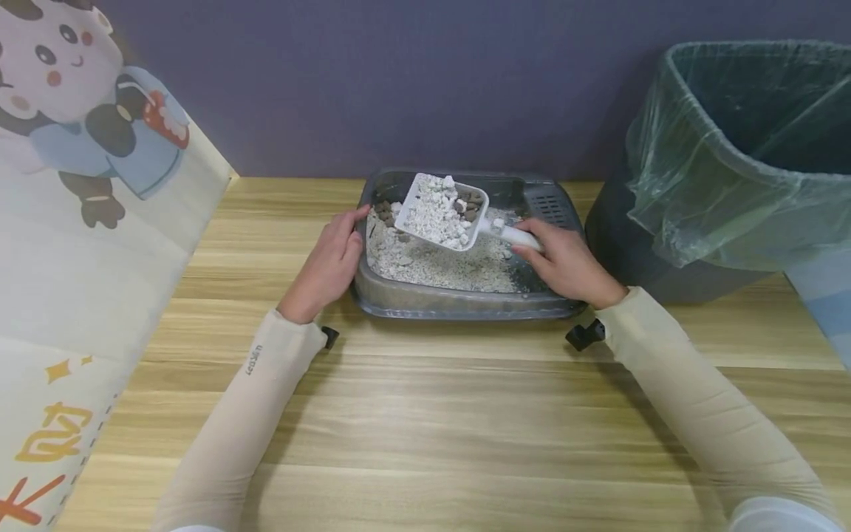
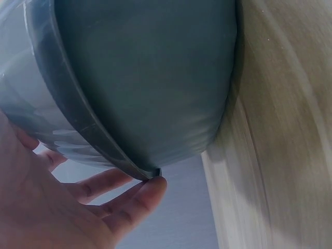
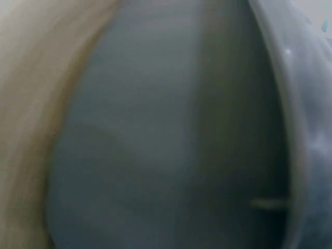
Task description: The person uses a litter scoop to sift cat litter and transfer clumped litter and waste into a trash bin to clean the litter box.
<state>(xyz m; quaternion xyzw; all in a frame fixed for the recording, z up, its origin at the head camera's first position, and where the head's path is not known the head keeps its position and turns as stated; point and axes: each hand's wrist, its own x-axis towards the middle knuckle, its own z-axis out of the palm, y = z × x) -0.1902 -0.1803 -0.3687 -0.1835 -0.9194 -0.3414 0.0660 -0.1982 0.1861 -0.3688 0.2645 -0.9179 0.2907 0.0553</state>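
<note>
A grey litter box [image 1: 425, 299] with pale grainy litter [image 1: 452, 273] sits on the wooden table. My right hand [image 1: 565, 258] grips the handle of a white litter scoop [image 1: 515, 236], raised over the box. Heaped in the scoop are white clumps of litter [image 1: 435, 210] and several brown lumps [image 1: 470, 205]. At the box's left end, my left hand [image 1: 332, 251] holds the rim, its fingertips [image 2: 150, 192] right at the edge in the left wrist view. The right wrist view is blurred and takes in the box's outer wall [image 3: 155, 129], without the hand.
A dark bin [image 1: 618, 229] lined with a clear plastic bag [image 1: 685, 199] stands close to the right of the box. Behind the table rises a purple-grey wall [image 1: 399, 81]. A cartoon-printed panel [image 1: 100, 258] borders the left side.
</note>
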